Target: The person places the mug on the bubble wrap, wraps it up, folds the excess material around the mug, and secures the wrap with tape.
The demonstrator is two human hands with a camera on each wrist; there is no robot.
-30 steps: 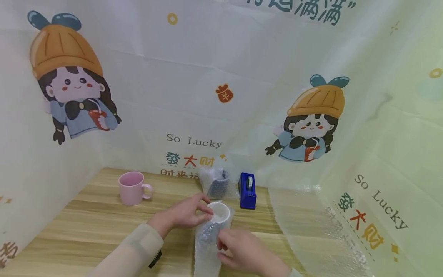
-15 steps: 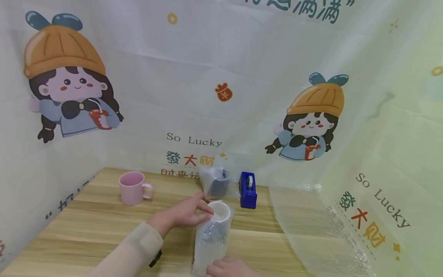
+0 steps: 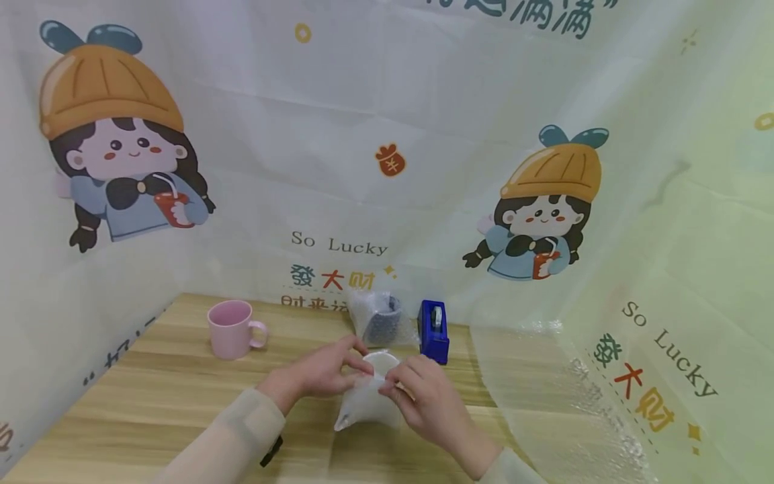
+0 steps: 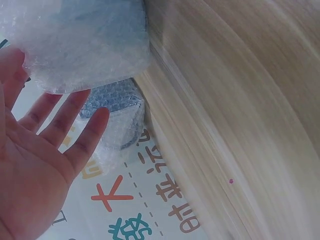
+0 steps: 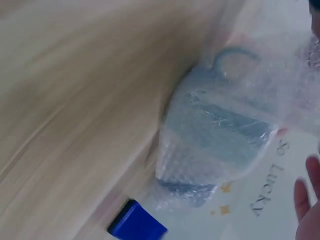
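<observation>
In front of me stands a bluish mug [image 5: 215,135] wrapped in clear bubble wrap, its handle showing through the layers in the right wrist view. My left hand [image 3: 320,370] holds the wrapped mug at the left of its pale rim [image 3: 382,361], thumb and index finger at the edge. The left wrist view shows the other fingers of this hand [image 4: 42,155] stretched out beside the wrap. With thumb and fingertips my right hand [image 3: 432,396] pinches the end of the bubble wrap flap [image 3: 365,407], raised to the mug's opening and partly covering it.
Behind stands another bubble-wrapped dark blue object [image 3: 383,323], beside a blue tape dispenser [image 3: 433,333]. A pink mug [image 3: 230,329] sits at the back left. A bubble wrap sheet [image 3: 544,396] spreads over the right side of the wooden table [image 3: 151,403], before a printed backdrop [image 3: 338,168].
My right hand went down along the flap towards me, took its end and lifted it up to the mug's rim. The left hand has stayed at the rim.
</observation>
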